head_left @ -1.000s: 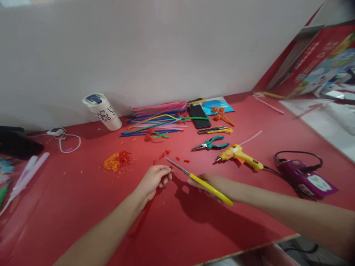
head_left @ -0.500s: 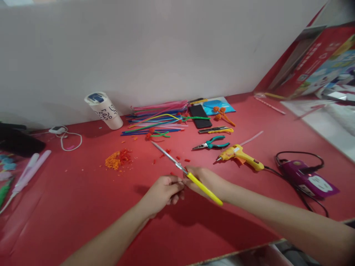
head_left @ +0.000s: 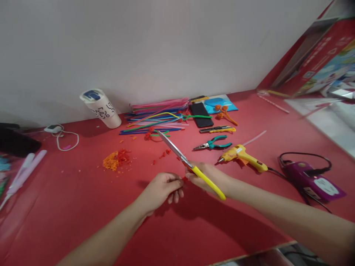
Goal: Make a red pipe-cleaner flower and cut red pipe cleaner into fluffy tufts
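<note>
My right hand (head_left: 206, 176) is closed on a pair of scissors (head_left: 177, 151) with yellow handles, the blades pointing up and away to the left. My left hand (head_left: 163, 188) pinches a small red piece (head_left: 184, 178) between thumb and fingertips, its other fingers curled. The piece shows in the narrow space between both hands, and its full shape is hidden. Small red bits (head_left: 162, 155) lie on the red table (head_left: 91, 214) beyond my hands. Further left is a pile of orange (head_left: 110, 161) and red clippings (head_left: 123, 156).
Pipe cleaners (head_left: 158, 111) lie along the wall beside a white tumbler (head_left: 104, 111). To the right are a phone (head_left: 201, 115), a utility knife (head_left: 217, 129), pliers (head_left: 212, 142), orange pipe-cleaner flowers (head_left: 223, 112), a glue gun (head_left: 244, 157) and a purple power strip (head_left: 312, 181) with cords.
The scissors have turned slightly steeper, and my right hand has shifted a little up. The red piece now shows between my hands. The whole view has shifted slightly.
</note>
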Tool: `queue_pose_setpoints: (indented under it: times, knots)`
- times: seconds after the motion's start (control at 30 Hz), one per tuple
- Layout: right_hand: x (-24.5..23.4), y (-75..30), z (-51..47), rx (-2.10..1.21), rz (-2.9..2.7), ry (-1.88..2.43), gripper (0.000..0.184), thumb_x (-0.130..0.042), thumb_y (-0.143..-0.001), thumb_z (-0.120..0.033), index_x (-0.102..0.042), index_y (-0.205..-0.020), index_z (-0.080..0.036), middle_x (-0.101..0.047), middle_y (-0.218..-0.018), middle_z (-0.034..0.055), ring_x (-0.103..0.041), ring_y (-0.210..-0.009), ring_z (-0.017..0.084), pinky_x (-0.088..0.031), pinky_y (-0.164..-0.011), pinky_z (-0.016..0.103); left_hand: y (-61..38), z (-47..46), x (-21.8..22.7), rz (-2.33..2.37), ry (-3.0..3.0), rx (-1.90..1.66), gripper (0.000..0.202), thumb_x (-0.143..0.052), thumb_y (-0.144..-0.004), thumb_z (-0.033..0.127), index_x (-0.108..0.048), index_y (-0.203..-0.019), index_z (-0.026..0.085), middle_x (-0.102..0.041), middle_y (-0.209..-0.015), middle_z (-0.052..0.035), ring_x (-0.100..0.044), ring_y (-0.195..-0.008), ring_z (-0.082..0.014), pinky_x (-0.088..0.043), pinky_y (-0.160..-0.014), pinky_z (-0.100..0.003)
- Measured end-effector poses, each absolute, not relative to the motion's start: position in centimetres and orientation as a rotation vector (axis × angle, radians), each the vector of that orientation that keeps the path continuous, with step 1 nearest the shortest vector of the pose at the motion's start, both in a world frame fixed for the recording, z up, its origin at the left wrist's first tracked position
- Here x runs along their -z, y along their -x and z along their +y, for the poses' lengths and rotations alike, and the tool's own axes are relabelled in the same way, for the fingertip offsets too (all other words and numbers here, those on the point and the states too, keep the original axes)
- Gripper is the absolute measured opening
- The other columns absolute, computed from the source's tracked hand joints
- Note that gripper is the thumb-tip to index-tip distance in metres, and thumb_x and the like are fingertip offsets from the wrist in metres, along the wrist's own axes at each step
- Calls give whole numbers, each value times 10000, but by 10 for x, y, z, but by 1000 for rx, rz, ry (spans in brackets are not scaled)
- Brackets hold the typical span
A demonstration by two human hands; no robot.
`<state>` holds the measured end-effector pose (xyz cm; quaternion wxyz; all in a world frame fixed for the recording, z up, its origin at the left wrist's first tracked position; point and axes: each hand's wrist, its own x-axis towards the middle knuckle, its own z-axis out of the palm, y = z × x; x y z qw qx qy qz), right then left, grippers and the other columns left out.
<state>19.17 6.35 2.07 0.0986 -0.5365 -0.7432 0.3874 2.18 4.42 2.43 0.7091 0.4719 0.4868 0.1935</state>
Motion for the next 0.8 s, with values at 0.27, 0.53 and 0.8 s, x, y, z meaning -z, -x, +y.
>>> queue_pose_setpoints:
  times: [0.27,0.53,0.8]
  knots:
    - [-29,-211,57,-1239,-2210,1559,282,-367,-844,-422,-392,-671,-200,-451,-554,-41,-425,-490,100,-318,-487,225,-18,54,-22,1222,-1038,-545,227,-531,-717,335,-576,-622,135,-503,-487,35,-354,-368,-37,-201,-368,-173]
    - [-27,-225,34,-1406,-2277,1680,431,-341,-822,-577,-524,-795,-188,-617,-746,65,-547,-635,177,-385,-596,283,-12,67,-22,1309,-1019,-719,196,-523,-732,296,-553,-620,138,-498,-495,36,-338,-382,-45,-199,-372,-179]
    - [-21,-218,37,-1494,-2191,1671,416,-364,-824,-550,-516,-732,-173,-562,-657,23,-453,-563,131,-353,-554,273,-12,71,-18,1377,-1112,-660,209,-467,-763,285,-572,-638,154,-446,-420,49,-302,-352,-60,-203,-373,-197]
